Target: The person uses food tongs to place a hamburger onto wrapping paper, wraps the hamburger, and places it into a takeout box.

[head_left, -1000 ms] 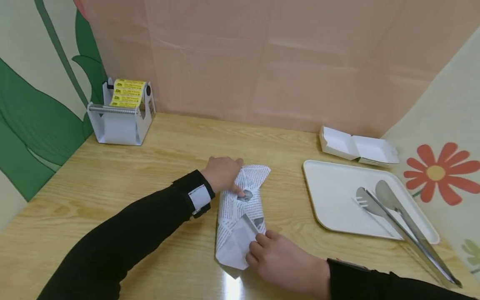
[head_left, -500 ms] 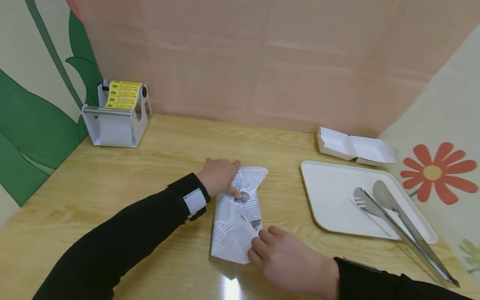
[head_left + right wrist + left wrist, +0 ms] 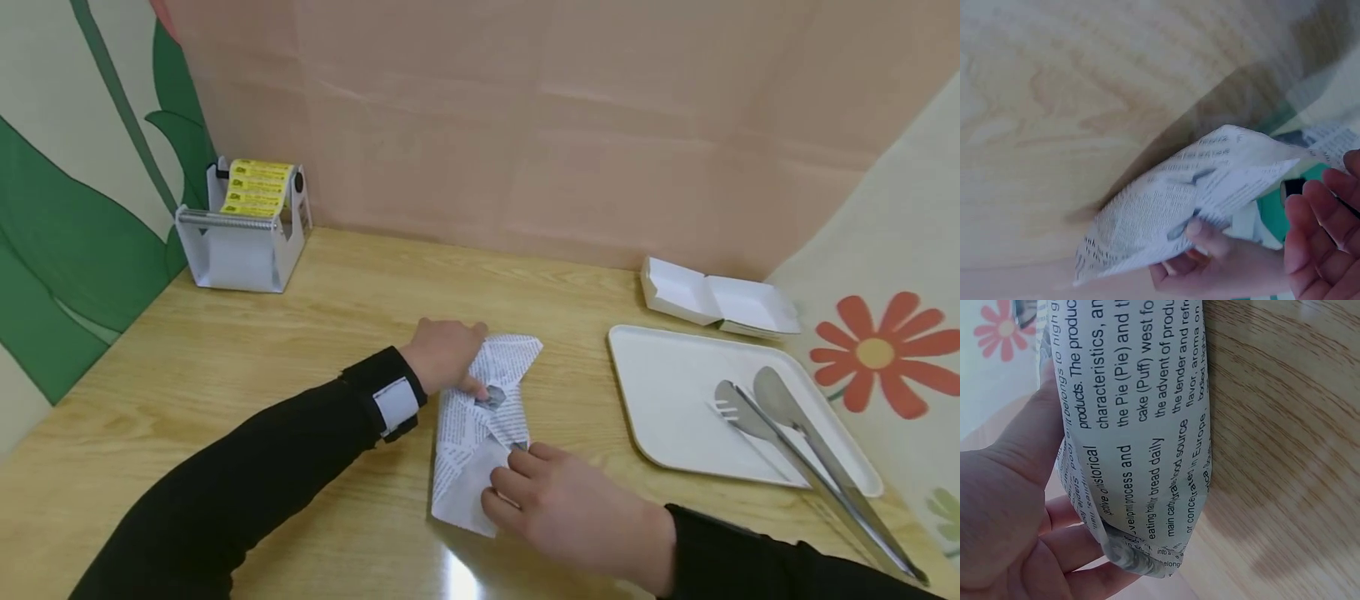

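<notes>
A long folded packet of white food wrapping paper (image 3: 461,446), printed like newsprint, lies on the table in front of me. My left hand (image 3: 444,354) holds its far end, thumb on top. In the left wrist view the fingers of the left hand (image 3: 1004,487) curl behind the printed paper (image 3: 1141,394). At the near right side my right hand (image 3: 562,508), fingers curled, pinches the edge of a flap. The right wrist view has the packet (image 3: 1147,212) bulging, with the right hand (image 3: 1329,231) at the right border. What the paper encloses is hidden.
A white tray (image 3: 660,400) stands to the right, with metal serving tongs (image 3: 817,467) lying across it. Behind the tray is an opened white paper box (image 3: 720,296). A label dispenser (image 3: 243,225) with a yellow label roll stands at the back left. A covered wall bounds the table.
My right hand has drawn the near flap slightly upward and over the packet, and its fingers now lie on the paper's right edge. The left hand keeps its place on the far end.
</notes>
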A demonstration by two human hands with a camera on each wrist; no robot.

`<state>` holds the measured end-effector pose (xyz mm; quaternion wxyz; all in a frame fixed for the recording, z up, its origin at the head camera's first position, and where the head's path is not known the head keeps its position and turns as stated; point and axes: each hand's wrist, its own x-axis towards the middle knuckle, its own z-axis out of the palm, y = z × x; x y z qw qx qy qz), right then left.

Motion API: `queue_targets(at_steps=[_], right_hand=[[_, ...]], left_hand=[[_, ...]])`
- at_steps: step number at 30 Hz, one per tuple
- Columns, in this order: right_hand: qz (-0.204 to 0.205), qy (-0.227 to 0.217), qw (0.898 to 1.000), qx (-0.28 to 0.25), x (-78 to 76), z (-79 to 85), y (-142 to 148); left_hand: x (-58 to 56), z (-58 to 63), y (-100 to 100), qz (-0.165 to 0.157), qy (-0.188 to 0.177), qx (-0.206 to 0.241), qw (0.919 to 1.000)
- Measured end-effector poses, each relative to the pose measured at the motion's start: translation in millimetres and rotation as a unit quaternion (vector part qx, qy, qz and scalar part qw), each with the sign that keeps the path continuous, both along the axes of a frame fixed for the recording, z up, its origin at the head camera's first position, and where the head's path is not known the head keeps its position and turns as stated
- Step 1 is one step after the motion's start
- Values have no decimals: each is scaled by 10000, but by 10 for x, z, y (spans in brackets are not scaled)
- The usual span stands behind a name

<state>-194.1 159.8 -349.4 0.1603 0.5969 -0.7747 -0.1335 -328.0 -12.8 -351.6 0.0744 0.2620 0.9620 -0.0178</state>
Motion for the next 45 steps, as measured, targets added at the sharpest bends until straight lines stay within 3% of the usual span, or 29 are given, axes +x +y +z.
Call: queue_targets(at_steps=[3,7,13,22,27,31,39,45], right_hand=[[35,-223,9996,176,27,-25,19],[410,-68,9990,193,23,-76,66],[759,158,9935,-829,-114,8,89],[166,54,9832,-1818,-318,310,84],[-67,71,9790,-2036,-440,410,100],[-503,21,9756,-2138,-545,472,90],[-1247,-473,9632,-2333,-784,493,36],[-1818,-859,9468,-2513,-997,423,9]], left_hand=[[-10,15,10,6,40,-7,10000],[-9,42,10,-17,126,-3,9999],[13,67,-2,-167,238,12,9996],[2,58,23,-335,336,-177,9987],[44,75,31,-464,459,-394,9971],[76,63,21,-551,547,-413,9961],[104,18,3,-623,497,-218,9966],[143,-18,-3,-802,909,-326,9921]])
